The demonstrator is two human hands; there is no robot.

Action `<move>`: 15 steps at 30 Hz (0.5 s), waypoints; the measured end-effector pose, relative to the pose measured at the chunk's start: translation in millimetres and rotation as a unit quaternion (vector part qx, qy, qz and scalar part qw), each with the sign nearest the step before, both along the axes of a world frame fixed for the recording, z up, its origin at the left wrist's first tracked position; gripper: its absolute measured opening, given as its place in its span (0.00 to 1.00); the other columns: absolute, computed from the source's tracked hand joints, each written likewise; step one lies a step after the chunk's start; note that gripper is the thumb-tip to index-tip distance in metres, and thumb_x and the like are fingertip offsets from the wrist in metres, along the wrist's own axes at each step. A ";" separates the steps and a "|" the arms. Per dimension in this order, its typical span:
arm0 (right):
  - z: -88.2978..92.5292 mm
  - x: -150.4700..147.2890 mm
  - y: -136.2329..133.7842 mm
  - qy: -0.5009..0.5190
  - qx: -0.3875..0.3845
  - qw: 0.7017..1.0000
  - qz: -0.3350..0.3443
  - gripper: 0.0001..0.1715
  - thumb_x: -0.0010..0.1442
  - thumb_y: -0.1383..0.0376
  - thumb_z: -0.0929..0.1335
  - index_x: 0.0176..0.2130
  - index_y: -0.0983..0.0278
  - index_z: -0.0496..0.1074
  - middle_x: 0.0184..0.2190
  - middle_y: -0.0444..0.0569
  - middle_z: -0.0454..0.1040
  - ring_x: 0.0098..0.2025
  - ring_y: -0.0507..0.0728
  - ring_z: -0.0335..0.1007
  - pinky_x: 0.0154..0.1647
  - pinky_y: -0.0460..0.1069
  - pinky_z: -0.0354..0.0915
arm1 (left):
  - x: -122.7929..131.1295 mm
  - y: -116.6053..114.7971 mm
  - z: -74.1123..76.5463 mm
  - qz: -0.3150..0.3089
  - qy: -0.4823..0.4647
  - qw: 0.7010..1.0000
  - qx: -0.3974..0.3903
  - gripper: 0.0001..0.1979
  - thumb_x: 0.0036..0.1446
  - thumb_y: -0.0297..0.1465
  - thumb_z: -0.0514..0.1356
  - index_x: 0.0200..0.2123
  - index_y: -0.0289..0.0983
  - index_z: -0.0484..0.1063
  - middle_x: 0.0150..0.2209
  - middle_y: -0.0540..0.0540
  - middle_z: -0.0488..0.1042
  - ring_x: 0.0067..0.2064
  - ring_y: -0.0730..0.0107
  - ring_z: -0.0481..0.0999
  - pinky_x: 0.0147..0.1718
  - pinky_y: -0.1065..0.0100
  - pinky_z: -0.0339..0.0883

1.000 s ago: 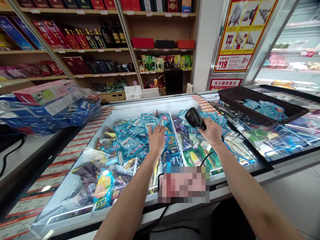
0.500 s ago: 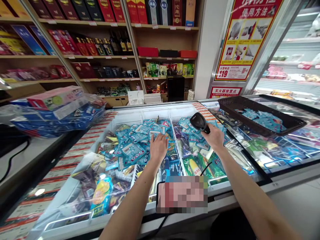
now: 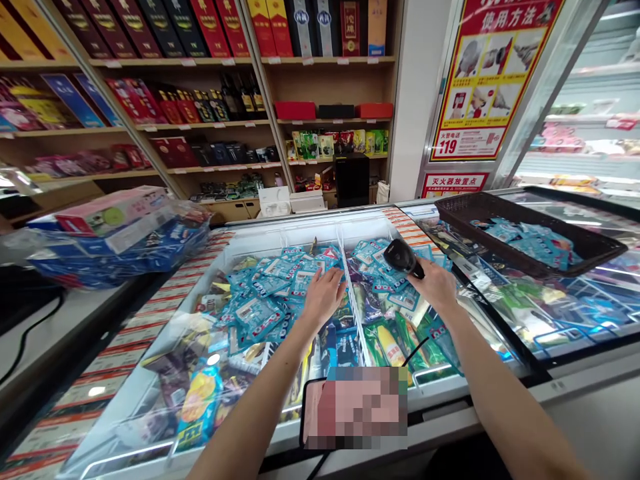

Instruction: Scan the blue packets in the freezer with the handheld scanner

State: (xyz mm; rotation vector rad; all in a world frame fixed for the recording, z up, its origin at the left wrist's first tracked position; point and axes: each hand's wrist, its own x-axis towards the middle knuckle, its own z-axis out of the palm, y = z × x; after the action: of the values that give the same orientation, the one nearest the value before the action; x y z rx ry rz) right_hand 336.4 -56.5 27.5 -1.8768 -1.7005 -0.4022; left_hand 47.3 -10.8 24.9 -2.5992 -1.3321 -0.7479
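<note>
My right hand (image 3: 436, 285) is closed round the handle of a black barcode scanner (image 3: 400, 256), whose head points left over the glass-topped freezer. My left hand (image 3: 324, 293) hovers over or rests on a heap of blue packets (image 3: 260, 315), its fingers stretched out and holding nothing. The heap lies on the glass of the freezer (image 3: 245, 233). A second group of blue packets (image 3: 367, 257) is near the scanner. At the front edge stands a phone (image 3: 313, 410), its screen mostly blurred out.
A brown tray (image 3: 595, 250) with more blue packets sits at the right. Plastic-wrapped blue boxes (image 3: 110, 257) stand at the left beside a black cable (image 3: 30, 333). Behind are shelves of boxes and bottles (image 3: 245, 93), and a red poster (image 3: 495, 73) hangs on the right.
My left hand has shifted slightly right on the packets. My right hand and the scanner have moved a little down and right. The view has tilted up slightly.
</note>
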 end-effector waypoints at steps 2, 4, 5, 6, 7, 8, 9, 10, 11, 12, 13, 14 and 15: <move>1.5 4.5 1.4 0.017 -0.005 0.999 -0.034 0.19 0.55 0.56 0.66 0.46 0.59 0.70 0.36 0.49 0.76 0.35 0.58 0.71 0.30 0.48 0.56 | 15.2 17.3 2.3 0.015 -0.030 0.999 -0.032 0.22 0.64 0.40 0.44 0.54 0.37 0.65 0.53 0.41 0.70 0.56 0.60 0.68 0.59 0.56 0.53; 2.6 7.7 2.1 0.035 -0.005 0.998 -0.058 0.19 0.56 0.55 0.66 0.46 0.59 0.70 0.35 0.48 0.76 0.34 0.58 0.70 0.30 0.48 0.56 | 33.1 36.6 4.4 0.032 -0.074 0.993 -0.082 0.25 0.64 0.43 0.43 0.57 0.37 0.62 0.55 0.39 0.68 0.58 0.59 0.65 0.56 0.59 0.58; 3.0 8.3 2.2 0.042 -0.004 0.997 -0.064 0.19 0.55 0.55 0.66 0.46 0.59 0.70 0.34 0.48 0.76 0.33 0.58 0.70 0.30 0.48 0.55 | 42.3 46.1 5.1 0.038 -0.096 0.989 -0.106 0.27 0.63 0.45 0.43 0.59 0.36 0.60 0.58 0.39 0.66 0.60 0.59 0.62 0.57 0.59 0.57; 3.6 8.4 2.2 0.046 -0.004 0.997 -0.068 0.19 0.55 0.55 0.66 0.46 0.58 0.70 0.34 0.48 0.76 0.33 0.58 0.70 0.30 0.48 0.55 | 51.3 55.3 5.6 0.043 -0.112 0.984 -0.128 0.29 0.63 0.46 0.43 0.60 0.36 0.58 0.59 0.39 0.63 0.63 0.58 0.59 0.58 0.58 0.55; 4.3 8.0 2.2 0.049 -0.004 0.996 -0.070 0.20 0.55 0.55 0.66 0.46 0.58 0.71 0.34 0.48 0.76 0.33 0.58 0.70 0.30 0.48 0.55 | 59.9 63.9 5.7 0.049 -0.121 0.980 -0.153 0.32 0.62 0.48 0.42 0.62 0.35 0.56 0.61 0.38 0.60 0.64 0.58 0.55 0.59 0.57 0.53; 5.1 7.2 2.3 0.050 -0.005 0.996 -0.072 0.20 0.54 0.55 0.67 0.46 0.58 0.71 0.34 0.48 0.76 0.33 0.58 0.70 0.30 0.48 0.55 | 67.9 71.9 5.5 0.049 -0.125 0.975 -0.177 0.34 0.61 0.50 0.42 0.63 0.34 0.53 0.64 0.37 0.55 0.65 0.57 0.52 0.60 0.57 0.52; 6.0 6.4 2.3 0.050 -0.006 0.996 -0.073 0.20 0.54 0.55 0.67 0.46 0.58 0.71 0.34 0.48 0.76 0.32 0.58 0.70 0.30 0.48 0.54 | 75.2 79.1 4.9 0.048 -0.122 0.971 -0.199 0.36 0.60 0.52 0.41 0.64 0.36 0.51 0.66 0.38 0.50 0.66 0.56 0.50 0.60 0.56 0.52; 6.9 5.6 2.5 0.051 -0.006 0.996 -0.073 0.20 0.54 0.55 0.67 0.45 0.58 0.71 0.34 0.48 0.76 0.32 0.58 0.70 0.29 0.48 0.54 | 81.8 85.5 4.0 0.042 -0.115 0.969 -0.217 0.38 0.59 0.54 0.41 0.65 0.37 0.48 0.67 0.39 0.47 0.67 0.55 0.48 0.60 0.55 0.51; 7.8 5.1 2.7 0.054 -0.006 0.996 -0.074 0.19 0.53 0.55 0.67 0.45 0.58 0.71 0.34 0.48 0.76 0.32 0.58 0.70 0.29 0.48 0.54 | 87.4 91.0 2.9 0.043 -0.106 0.967 -0.228 0.40 0.58 0.56 0.41 0.66 0.38 0.46 0.67 0.39 0.44 0.67 0.53 0.47 0.60 0.53 0.50; 8.7 5.0 3.0 0.057 -0.005 0.995 -0.076 0.19 0.53 0.55 0.68 0.45 0.58 0.72 0.34 0.48 0.76 0.32 0.58 0.70 0.29 0.48 0.54 | 92.2 95.8 1.6 0.045 -0.094 0.967 -0.233 0.41 0.57 0.57 0.40 0.66 0.40 0.44 0.68 0.40 0.43 0.67 0.52 0.46 0.60 0.51 0.48; 9.3 5.2 3.4 0.061 -0.003 0.995 -0.077 0.19 0.53 0.55 0.67 0.44 0.58 0.72 0.34 0.48 0.76 0.32 0.58 0.70 0.29 0.48 0.54 | 96.1 99.5 0.2 0.047 -0.078 0.969 -0.232 0.41 0.56 0.57 0.40 0.66 0.41 0.44 0.68 0.41 0.44 0.67 0.51 0.45 0.61 0.49 0.46; 9.8 5.6 3.8 0.064 -0.002 0.995 -0.077 0.19 0.53 0.55 0.67 0.44 0.58 0.72 0.33 0.48 0.76 0.33 0.58 0.70 0.29 0.48 0.54 | 98.8 102.2 -1.2 0.047 -0.061 0.971 -0.225 0.41 0.55 0.58 0.41 0.66 0.43 0.45 0.67 0.42 0.45 0.67 0.50 0.45 0.61 0.47 0.43; 10.2 6.2 4.2 0.067 -0.001 0.995 -0.077 0.18 0.53 0.55 0.67 0.44 0.59 0.72 0.32 0.48 0.76 0.33 0.58 0.71 0.29 0.48 0.54 | 100.5 103.7 -2.5 0.042 -0.043 0.975 -0.214 0.41 0.55 0.58 0.41 0.66 0.44 0.46 0.67 0.43 0.47 0.67 0.49 0.45 0.61 0.45 0.40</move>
State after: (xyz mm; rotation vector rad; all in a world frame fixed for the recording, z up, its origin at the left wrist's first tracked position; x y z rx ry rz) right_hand 342.6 -52.3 37.7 -1.9971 -1.4741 -0.3274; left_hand 147.8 92.9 22.5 -2.8276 -1.7922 -0.6209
